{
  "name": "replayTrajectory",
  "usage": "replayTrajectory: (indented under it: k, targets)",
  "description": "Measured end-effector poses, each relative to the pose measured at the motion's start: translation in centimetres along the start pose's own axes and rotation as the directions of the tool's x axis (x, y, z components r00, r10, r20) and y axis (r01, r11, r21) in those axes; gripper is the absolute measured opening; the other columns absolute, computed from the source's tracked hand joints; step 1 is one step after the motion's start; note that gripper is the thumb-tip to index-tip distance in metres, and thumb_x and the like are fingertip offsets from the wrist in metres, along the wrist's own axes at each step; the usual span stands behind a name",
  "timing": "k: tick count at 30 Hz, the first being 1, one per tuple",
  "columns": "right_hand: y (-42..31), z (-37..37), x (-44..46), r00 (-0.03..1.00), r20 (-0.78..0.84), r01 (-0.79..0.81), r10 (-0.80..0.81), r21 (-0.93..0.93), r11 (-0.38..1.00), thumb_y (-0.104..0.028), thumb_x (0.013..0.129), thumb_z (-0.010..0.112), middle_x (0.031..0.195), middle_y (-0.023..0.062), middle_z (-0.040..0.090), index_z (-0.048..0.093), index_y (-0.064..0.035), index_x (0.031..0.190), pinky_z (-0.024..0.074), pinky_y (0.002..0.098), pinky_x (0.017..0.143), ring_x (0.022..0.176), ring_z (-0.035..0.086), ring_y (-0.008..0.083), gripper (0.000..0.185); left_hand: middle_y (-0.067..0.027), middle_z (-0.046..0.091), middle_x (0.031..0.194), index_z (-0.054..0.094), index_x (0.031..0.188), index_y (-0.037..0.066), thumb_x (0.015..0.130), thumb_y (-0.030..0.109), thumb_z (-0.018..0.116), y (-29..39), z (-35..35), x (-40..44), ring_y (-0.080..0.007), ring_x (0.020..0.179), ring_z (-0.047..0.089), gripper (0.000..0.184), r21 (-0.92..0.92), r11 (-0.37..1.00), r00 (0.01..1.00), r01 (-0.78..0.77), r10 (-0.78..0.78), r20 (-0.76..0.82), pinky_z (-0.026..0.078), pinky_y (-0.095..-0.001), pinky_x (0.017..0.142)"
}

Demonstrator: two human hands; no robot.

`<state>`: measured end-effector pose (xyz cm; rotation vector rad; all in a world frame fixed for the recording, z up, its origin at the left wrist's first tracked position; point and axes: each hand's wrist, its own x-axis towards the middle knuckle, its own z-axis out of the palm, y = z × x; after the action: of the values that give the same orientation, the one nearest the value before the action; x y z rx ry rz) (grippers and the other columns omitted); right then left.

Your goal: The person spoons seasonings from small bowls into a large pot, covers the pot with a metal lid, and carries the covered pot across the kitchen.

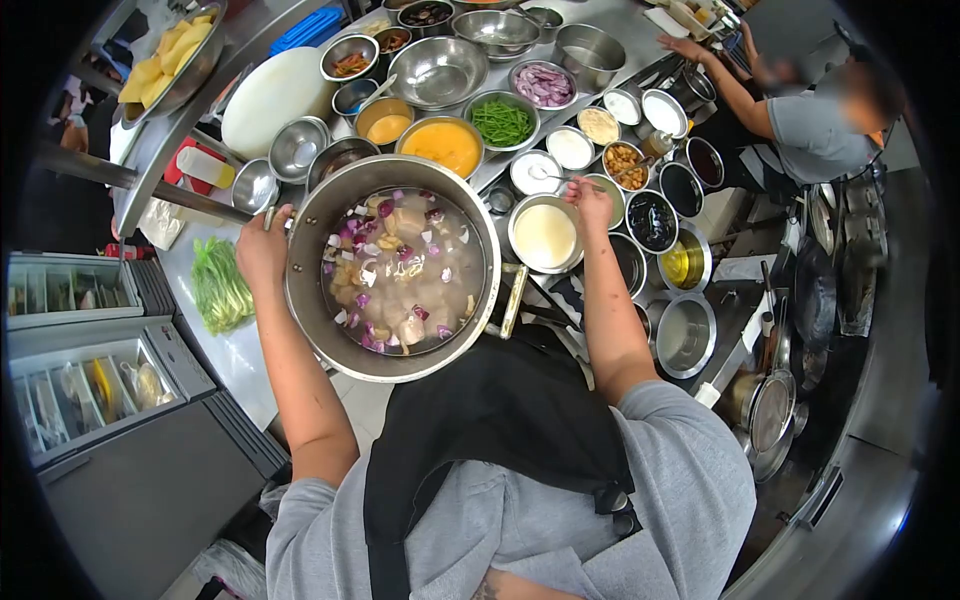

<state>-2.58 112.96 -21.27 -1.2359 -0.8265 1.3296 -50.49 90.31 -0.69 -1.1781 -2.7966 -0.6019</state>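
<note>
Left hand (263, 250): fingers curled about the side handle (269, 218) of a large metal pot (306, 270); the pot lies between the two hands, its mouth facing the head camera, its second handle (513, 302) pointing toward the right forearm. Whether the pot's base bears on anything cannot be determined. Contents noted: cloudy liquid (450, 262), pale chunks (409, 222) and pieces of purple onion (384, 207). Right hand (592, 203): fingers pinching the handle of a thin spoon (554, 177), which extends leftward from the hand to a bowl of white matter (515, 181); contact between spoon tip and matter cannot be confirmed. Just below and left of the right hand stands a bowl of cream-coloured liquid (546, 270). Farther out, between the hands and beyond the pot, are orange-yellow liquid (440, 148), cut green vegetable (502, 122) and sliced purple onion (543, 85), each in its own metal bowl. Right of the right hand: a bowl of dark contents (652, 222) and, beyond it, yellow liquid (681, 265). A bunch of leafy greens (217, 285) lies on the bench (250, 368), just left of the left hand. A co-worker (815, 135) in a grey top is present beyond the right hand, well apart.
</note>
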Motion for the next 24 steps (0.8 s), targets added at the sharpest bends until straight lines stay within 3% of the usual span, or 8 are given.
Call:
replayTrajectory:
  k: [10,18,20,24]
  targets:
    - [-6.9,-0.1,-2.1,0.999,0.04,0.017,-0.022,0.101,0.995,-0.008,0.096,0.055,0.085,0.0141,0.069,0.063,0.0093,0.104,0.0547,0.0286,0.058,0.065,0.062,0.0161,0.021,-0.0213,0.069,0.103,0.072,0.108,0.008,0.084,0.059,0.064,0.7,-0.7,-0.2,-0.0418,0.099,0.064,0.057,0.005,0.998,0.997,0.062,-0.062,0.052,0.05,-0.0483,0.086]
    - [-15.6,6.1,-9.8,0.934,0.354,0.002,-0.046,0.121,0.993,-0.012,0.096,0.06,0.086,0.0144,0.069,0.064,0.0094,0.109,0.0518,0.0268,0.058,0.066,0.061,0.0152,0.025,-0.0211,0.07,0.097,0.074,0.104,0.012,0.082,0.058,0.066,-0.8,0.5,0.2,-0.0403,0.095,0.066,0.052,-0.017,0.999,0.999,0.042,-0.042,0.006,0.051,-0.0485,0.082]
    - [-16.0,8.2,-12.2,0.896,0.444,-0.057,0.004,0.107,0.993,-0.012,0.097,0.061,0.088,0.0155,0.07,0.064,0.01,0.11,0.0516,0.0269,0.058,0.066,0.061,0.0153,0.026,-0.0202,0.071,0.093,0.075,0.099,0.013,0.082,0.057,0.066,0.2,-0.6,-0.2,-0.04,0.093,0.067,0.049,-0.038,0.992,0.99,0.117,-0.114,0.078,0.051,-0.0487,0.08]
    - [-16.1,12.2,-16.7,0.851,0.522,-0.035,0.062,-0.061,0.997,-0.011,0.096,0.061,0.088,0.0149,0.072,0.066,0.0086,0.111,0.0519,0.0247,0.058,0.064,0.061,0.0128,0.025,-0.0202,0.071,0.092,0.076,0.098,0.015,0.082,0.059,0.066,-0.3,-0.2,-0.1,-0.0389,0.091,0.068,0.048,-0.066,0.99,0.991,0.124,-0.12,0.061,0.052,-0.0471,0.08]
